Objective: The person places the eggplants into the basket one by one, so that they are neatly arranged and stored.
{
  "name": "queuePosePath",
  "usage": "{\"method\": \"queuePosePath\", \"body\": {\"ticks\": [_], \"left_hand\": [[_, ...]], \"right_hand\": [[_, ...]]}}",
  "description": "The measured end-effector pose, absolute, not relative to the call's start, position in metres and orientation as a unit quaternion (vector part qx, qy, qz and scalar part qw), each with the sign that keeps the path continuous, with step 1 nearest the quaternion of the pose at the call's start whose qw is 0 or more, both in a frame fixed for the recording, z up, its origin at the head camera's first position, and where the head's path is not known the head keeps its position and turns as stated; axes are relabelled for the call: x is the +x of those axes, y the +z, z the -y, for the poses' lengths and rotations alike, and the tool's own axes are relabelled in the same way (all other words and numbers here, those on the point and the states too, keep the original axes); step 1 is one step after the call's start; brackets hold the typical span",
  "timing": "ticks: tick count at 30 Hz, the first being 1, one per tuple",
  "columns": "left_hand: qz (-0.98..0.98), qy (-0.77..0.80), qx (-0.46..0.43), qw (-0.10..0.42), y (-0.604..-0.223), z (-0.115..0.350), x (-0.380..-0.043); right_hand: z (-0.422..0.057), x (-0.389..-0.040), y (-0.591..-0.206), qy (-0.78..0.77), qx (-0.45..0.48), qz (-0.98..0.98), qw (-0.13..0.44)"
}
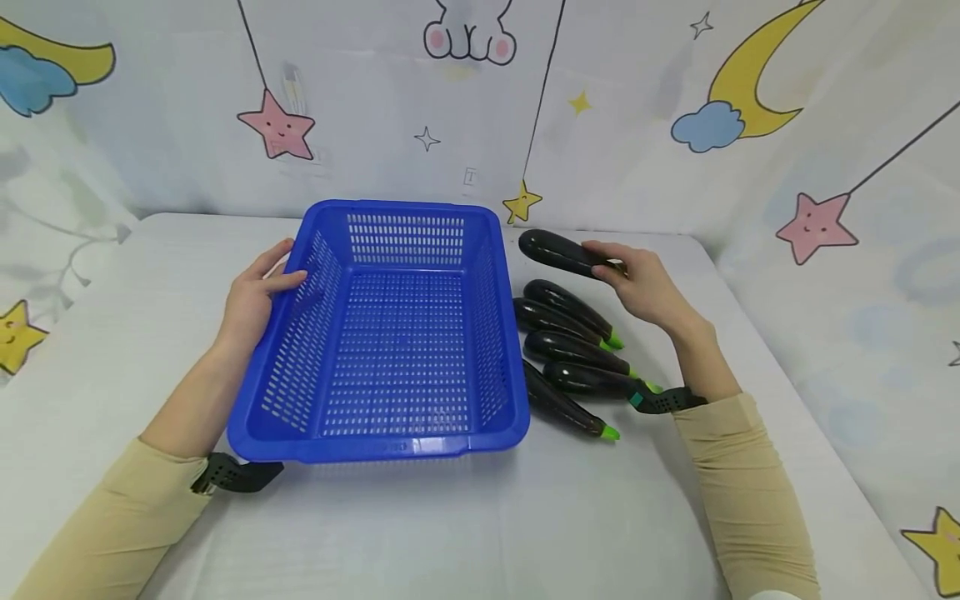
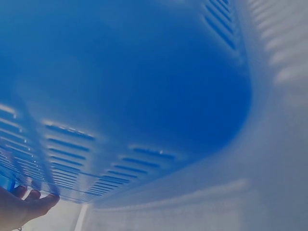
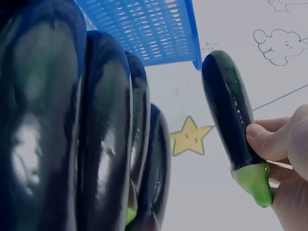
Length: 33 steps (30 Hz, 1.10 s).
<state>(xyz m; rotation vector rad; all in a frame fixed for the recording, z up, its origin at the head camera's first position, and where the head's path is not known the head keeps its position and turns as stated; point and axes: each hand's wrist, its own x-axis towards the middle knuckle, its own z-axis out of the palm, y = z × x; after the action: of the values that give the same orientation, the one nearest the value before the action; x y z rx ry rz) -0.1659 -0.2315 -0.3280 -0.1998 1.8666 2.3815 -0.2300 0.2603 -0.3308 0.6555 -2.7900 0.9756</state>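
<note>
My left hand (image 1: 251, 304) grips the left rim of a blue plastic basket (image 1: 382, 447) with slotted walls. In the left wrist view, its fingers (image 2: 41, 204) touch the slotted side, while the basket (image 2: 144, 86) fills most of the picture. To the right of the basket, my right hand (image 1: 641, 283) pinches a dark eggplant (image 1: 558, 252) near its stem end, above the table. The right wrist view shows the green cap of that eggplant (image 3: 228, 110) beside the thumb. Several more eggplants (image 1: 573, 308) lie side by side against the basket's right side, green stems pointing right.
A white-covered table (image 1: 600, 517) lies under everything. Behind it hangs a pale cloth (image 1: 375, 100) printed with stars, moons and clouds. In the right wrist view, the lying eggplants (image 3: 106, 134) stand close to the camera on the left.
</note>
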Motion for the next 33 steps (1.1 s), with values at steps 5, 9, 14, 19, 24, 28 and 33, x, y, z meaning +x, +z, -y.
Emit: {"method": "queuePosePath", "body": {"ticks": [5,9,14,19,24,28,33], "left_hand": [[-0.637,0.767,-0.070,0.045,-0.327,0.228,-0.164],[-0.649,0.756,-0.070,0.051,-0.326,0.226,-0.162],[-0.642,0.761,-0.071,0.056,-0.323,0.226,-0.161],[-0.645,0.759,-0.072,0.052,-0.323,0.228,-0.162],[-0.653,0.752,-0.073,0.051,-0.322,0.228,-0.161],[-0.653,0.752,-0.072,0.050,-0.322,0.227,-0.160],[-0.647,0.758,-0.072,0.049,-0.321,0.226,-0.160]], "right_hand": [[-0.252,-0.229,-0.326,0.332,0.220,0.915,0.058],[-0.241,-0.234,-0.318,0.327,0.238,0.912,0.062],[-0.221,-0.242,-0.302,0.318,0.251,0.913,0.054],[-0.198,-0.252,-0.287,0.310,0.269,0.911,0.042],[-0.176,-0.259,-0.277,0.302,0.287,0.909,0.022],[-0.160,-0.262,-0.269,0.304,0.297,0.905,0.002],[-0.144,-0.264,-0.259,0.298,0.312,0.902,-0.012]]}}
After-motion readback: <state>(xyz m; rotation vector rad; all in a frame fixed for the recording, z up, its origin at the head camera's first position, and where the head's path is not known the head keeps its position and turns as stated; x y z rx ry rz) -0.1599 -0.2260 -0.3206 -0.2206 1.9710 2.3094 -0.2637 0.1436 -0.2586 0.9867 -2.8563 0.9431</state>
